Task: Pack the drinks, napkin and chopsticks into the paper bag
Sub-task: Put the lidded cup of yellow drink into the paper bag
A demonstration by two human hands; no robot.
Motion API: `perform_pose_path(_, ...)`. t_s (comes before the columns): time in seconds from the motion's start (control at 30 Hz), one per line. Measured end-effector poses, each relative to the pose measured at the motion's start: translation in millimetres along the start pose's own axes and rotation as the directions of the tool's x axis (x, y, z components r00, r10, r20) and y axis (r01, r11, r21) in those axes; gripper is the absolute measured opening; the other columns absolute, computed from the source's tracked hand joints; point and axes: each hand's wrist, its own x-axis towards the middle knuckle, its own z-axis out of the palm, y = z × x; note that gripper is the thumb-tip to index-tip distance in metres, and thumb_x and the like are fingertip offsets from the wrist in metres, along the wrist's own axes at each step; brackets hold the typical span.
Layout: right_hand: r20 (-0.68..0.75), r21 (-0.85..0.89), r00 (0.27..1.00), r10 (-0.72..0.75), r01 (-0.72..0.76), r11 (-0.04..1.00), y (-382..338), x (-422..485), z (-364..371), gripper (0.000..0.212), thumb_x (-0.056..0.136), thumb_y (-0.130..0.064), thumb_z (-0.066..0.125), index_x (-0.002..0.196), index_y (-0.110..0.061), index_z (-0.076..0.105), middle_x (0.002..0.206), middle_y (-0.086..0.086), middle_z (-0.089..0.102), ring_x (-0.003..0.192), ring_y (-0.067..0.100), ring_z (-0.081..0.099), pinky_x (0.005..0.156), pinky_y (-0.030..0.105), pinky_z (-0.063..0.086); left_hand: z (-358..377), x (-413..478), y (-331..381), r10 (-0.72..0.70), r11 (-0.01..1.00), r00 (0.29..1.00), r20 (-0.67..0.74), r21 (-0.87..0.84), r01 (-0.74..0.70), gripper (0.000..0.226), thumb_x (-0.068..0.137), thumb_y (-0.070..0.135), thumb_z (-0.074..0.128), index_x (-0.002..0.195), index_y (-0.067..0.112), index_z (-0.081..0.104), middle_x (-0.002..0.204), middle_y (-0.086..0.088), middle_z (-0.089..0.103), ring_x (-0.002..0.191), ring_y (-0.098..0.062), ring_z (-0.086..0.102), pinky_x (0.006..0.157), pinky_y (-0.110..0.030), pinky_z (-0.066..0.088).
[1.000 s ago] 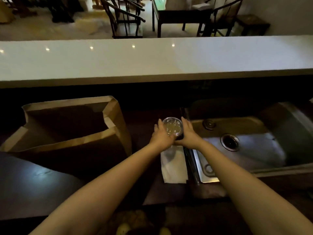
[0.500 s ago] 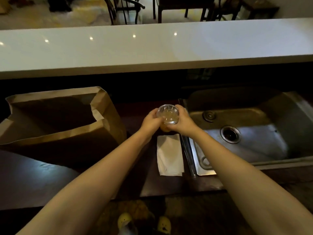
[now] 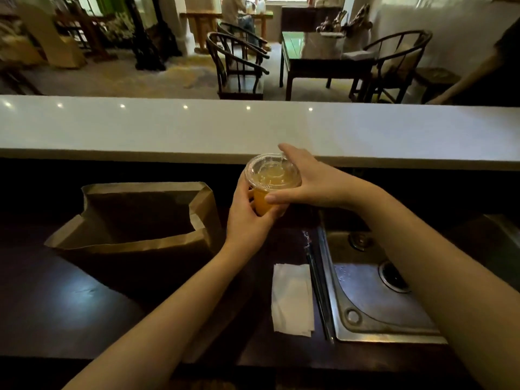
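A clear plastic cup of orange drink (image 3: 271, 178) with a domed lid is held up in the air between both hands, just right of the open brown paper bag (image 3: 135, 243). My left hand (image 3: 246, 218) wraps the cup's lower body from the left. My right hand (image 3: 312, 181) grips it from the right, fingers along the lid rim and thumb on the side. A folded white napkin (image 3: 292, 299) lies flat on the dark counter below. Wrapped dark chopsticks (image 3: 318, 288) lie along the napkin's right side, against the sink's edge.
A steel sink (image 3: 374, 299) with a drain is sunk into the counter on the right. A raised white bar top (image 3: 197, 128) runs across behind the work area. Chairs and tables stand in the room beyond. Dark counter (image 3: 56, 299) extends left of the bag.
Both hands have lifted the cup well above the counter. The view has tilted upward, showing more of the room, and the chopsticks beside the napkin have come into sight.
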Motion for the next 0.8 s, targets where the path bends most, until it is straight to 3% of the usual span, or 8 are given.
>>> perform_pose_path(0.13, 0.111, -0.195, 0.978, -0.178, 0.198, 0.961, -38, 16, -16, 0.086, 0.072, -0.052, 0.068, 0.141, -0.021, 0.027, 0.145, 0.003, 0.032, 0.128, 0.014, 0.033, 0.098, 0.022, 0.025, -22, 0, 15, -0.022, 0.999, 1.0, -0.011, -0.043, 0.022, 0.07, 0.073, 0.023, 0.073, 0.121, 0.055, 0.033, 0.12, 0.024, 0.05, 0.114, 0.0, 0.05, 0.086, -0.021, 0.049)
perform_pose_path(0.23, 0.184, -0.258, 0.957, -0.226, 0.269, 0.928, -60, 27, -16, 0.084, 0.072, -0.05, 0.069, 0.141, -0.024, 0.028, 0.142, 0.001, 0.034, 0.126, 0.013, 0.034, 0.098, 0.021, 0.027, -43, -1, 22, -0.032, 0.999, 0.998, -0.05, -0.013, 0.031, 0.074, 0.07, 0.025, 0.076, 0.128, 0.045, 0.033, 0.125, 0.013, 0.053, 0.116, -0.007, 0.052, 0.087, -0.025, 0.051)
perform_pose_path(0.4, 0.251, -0.304, 0.905, -0.343, 0.41, 0.86, -85, 35, -5, 0.081, 0.075, -0.046, 0.068, 0.142, -0.033, 0.024, 0.146, 0.001, 0.026, 0.132, 0.017, 0.026, 0.1, 0.026, 0.026, -73, -5, 34, -0.048, 0.996, 0.993, -0.112, 0.064, 0.055, 0.076, 0.061, 0.033, 0.08, 0.125, 0.039, 0.039, 0.118, 0.013, 0.057, 0.106, 0.001, 0.056, 0.073, -0.01, 0.049)
perform_pose_path(0.53, 0.283, -0.387, 0.853, -0.439, 0.52, 0.761, -100, 39, -2, 0.078, 0.077, -0.043, 0.067, 0.141, -0.038, 0.023, 0.148, 0.002, 0.023, 0.134, 0.019, 0.02, 0.1, 0.027, 0.021, -92, -9, 46, -0.051, 0.994, 0.993, -0.104, 0.088, 0.061, 0.085, 0.051, 0.052, 0.074, 0.126, 0.032, 0.041, 0.12, 0.005, 0.059, 0.11, -0.01, 0.057, 0.085, -0.025, 0.05)
perform_pose_path(0.7, 0.35, -0.374, 0.818, -0.457, 0.57, 0.732, -117, 42, -3, 0.083, 0.074, -0.045, 0.07, 0.142, -0.038, 0.021, 0.144, 0.001, 0.024, 0.131, 0.018, 0.02, 0.107, 0.034, 0.027, -113, -14, 54, -0.071, 0.985, 0.995, -0.069, 0.155, 0.081, 0.079, 0.062, 0.034, 0.077, 0.131, 0.028, 0.038, 0.122, 0.005, 0.057, 0.111, -0.01, 0.057, 0.09, -0.024, 0.05)
perform_pose_path(0.8, 0.416, -0.337, 0.8, -0.432, 0.577, 0.744, -126, 46, -3, 0.085, 0.073, -0.044, 0.071, 0.142, -0.037, 0.021, 0.144, 0.0, 0.023, 0.133, 0.017, 0.019, 0.107, 0.033, 0.027, -125, -19, 57, -0.074, 0.987, 0.996, -0.04, 0.136, 0.079, 0.079, 0.059, 0.036, 0.076, 0.129, 0.027, 0.04, 0.121, 0.004, 0.058, 0.111, -0.01, 0.058, 0.091, -0.027, 0.049)
